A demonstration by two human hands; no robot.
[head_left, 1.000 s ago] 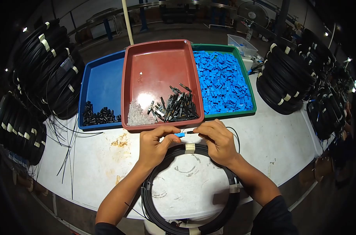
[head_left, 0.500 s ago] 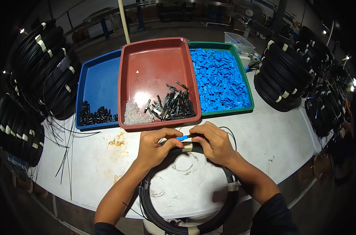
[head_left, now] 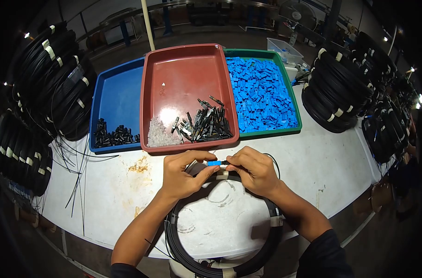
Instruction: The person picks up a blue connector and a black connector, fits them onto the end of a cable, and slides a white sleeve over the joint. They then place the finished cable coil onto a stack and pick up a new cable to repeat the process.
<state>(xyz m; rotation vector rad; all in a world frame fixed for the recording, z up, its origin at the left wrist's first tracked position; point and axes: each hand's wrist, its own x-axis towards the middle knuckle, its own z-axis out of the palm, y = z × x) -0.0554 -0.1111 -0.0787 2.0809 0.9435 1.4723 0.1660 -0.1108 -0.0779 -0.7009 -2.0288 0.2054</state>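
My left hand (head_left: pixel 183 173) pinches a small blue connector housing (head_left: pixel 214 163) between thumb and fingertips. My right hand (head_left: pixel 252 169) grips the thin black cable end (head_left: pixel 226 162) and presses it against that housing. Both hands hover over a taped coil of black cable (head_left: pixel 266 241) lying on the white table (head_left: pixel 113 194) in front of me. A thin loop of the cable (head_left: pixel 273 160) arcs behind my right hand.
Behind the hands stand three trays: a blue tray (head_left: pixel 116 92) with small black parts, a red tray (head_left: pixel 183 69) with clear caps and black connector pieces, a green tray (head_left: pixel 292 102) full of blue housings. Stacked black cable coils (head_left: pixel 53 83) flank left and right (head_left: pixel 334 92). Loose black cable strands (head_left: pixel 76 171) lie left.
Both hands have shifted slightly down and left over the coil, still holding the blue housing and cable end together; the grip looks a little tighter.
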